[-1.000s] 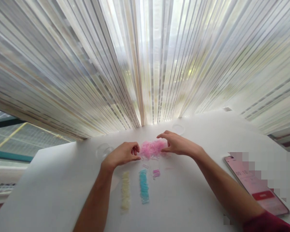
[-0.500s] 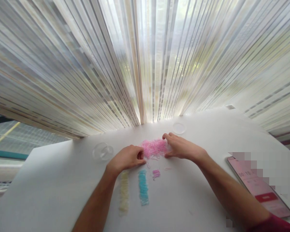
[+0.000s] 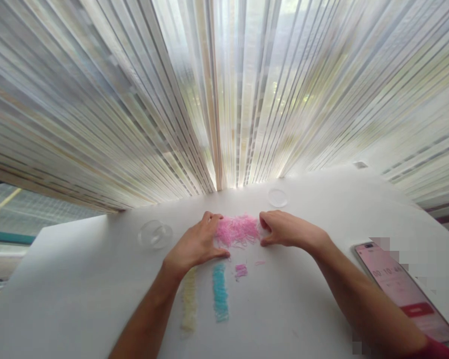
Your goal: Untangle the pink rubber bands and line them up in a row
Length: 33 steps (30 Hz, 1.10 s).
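A loose heap of thin pink pieces that look like paper clips [image 3: 238, 230] lies on the white table between my hands. My left hand [image 3: 200, 243] is at the heap's left edge, fingers and thumb spread, with nothing visible in it. Across from it, my right hand [image 3: 284, 228] rests at the right edge, fingers curled and thumb apart from them. Below the heap sit a small magenta bunch [image 3: 241, 270] of similar pieces and a single pale pink piece [image 3: 260, 263]. Nearer to me run a blue row [image 3: 220, 294] and a yellowish row [image 3: 189, 304], the latter's top partly behind my left wrist.
Two clear round plastic pieces are on the white table [image 3: 284, 304]: a dish-like one [image 3: 155, 235] at left and a flat disc [image 3: 277, 197] at the back. A phone [image 3: 400, 284] showing a timer lies at right. Striped blinds [image 3: 224, 99] hang along the table's far edge.
My left hand has gone from curled fingers to spread ones beside the heap. The fingers of my right hand have curled in more and drawn slightly right. The view has shifted a little.
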Each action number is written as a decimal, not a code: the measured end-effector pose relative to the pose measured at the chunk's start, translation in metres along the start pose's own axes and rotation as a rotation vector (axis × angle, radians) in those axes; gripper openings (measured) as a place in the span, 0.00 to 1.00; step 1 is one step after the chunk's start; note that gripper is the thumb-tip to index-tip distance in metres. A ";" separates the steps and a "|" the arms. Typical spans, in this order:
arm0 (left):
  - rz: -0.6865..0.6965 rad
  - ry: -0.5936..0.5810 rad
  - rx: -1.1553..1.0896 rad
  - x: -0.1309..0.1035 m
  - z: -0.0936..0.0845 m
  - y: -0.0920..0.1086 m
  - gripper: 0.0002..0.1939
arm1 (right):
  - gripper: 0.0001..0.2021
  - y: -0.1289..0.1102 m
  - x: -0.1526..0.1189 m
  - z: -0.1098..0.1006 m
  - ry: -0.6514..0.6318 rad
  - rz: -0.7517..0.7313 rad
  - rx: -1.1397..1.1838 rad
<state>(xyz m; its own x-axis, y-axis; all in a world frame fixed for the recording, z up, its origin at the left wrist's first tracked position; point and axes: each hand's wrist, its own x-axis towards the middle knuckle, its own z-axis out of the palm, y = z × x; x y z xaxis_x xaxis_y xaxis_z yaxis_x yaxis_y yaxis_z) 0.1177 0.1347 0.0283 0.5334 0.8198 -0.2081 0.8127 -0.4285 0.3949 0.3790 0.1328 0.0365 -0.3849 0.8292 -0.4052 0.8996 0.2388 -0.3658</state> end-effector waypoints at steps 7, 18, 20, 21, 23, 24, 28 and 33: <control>0.066 0.000 -0.137 0.011 0.005 -0.007 0.19 | 0.04 -0.009 0.005 0.001 0.030 -0.117 0.043; 0.023 0.008 -0.159 0.010 -0.015 -0.014 0.13 | 0.10 0.005 0.004 -0.003 0.167 -0.119 0.092; 0.002 0.013 -0.166 0.009 -0.018 -0.018 0.14 | 0.12 0.002 0.005 -0.001 0.201 -0.123 0.101; -0.007 0.016 -0.170 0.008 -0.019 -0.020 0.14 | 0.13 0.000 0.006 0.001 0.218 -0.125 0.097; -0.024 0.023 -0.175 0.007 -0.022 -0.024 0.14 | 0.17 -0.006 0.008 0.005 0.244 -0.127 0.073; -0.032 0.026 -0.177 0.006 -0.023 -0.026 0.14 | 0.20 -0.009 0.009 0.007 0.248 -0.127 0.059; -0.045 0.060 -0.180 0.008 -0.021 -0.030 0.15 | 0.19 -0.020 0.015 0.013 0.232 -0.128 0.038; -0.108 0.232 -0.096 0.021 0.000 -0.025 0.17 | 0.09 -0.023 0.018 0.013 0.251 -0.188 0.069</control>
<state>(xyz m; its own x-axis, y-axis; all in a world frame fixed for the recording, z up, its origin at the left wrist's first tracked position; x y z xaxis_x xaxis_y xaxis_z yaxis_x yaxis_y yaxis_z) 0.1089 0.1630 0.0140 0.3678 0.9287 -0.0469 0.8300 -0.3052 0.4668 0.3491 0.1355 0.0271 -0.4722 0.8747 -0.1093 0.7981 0.3716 -0.4743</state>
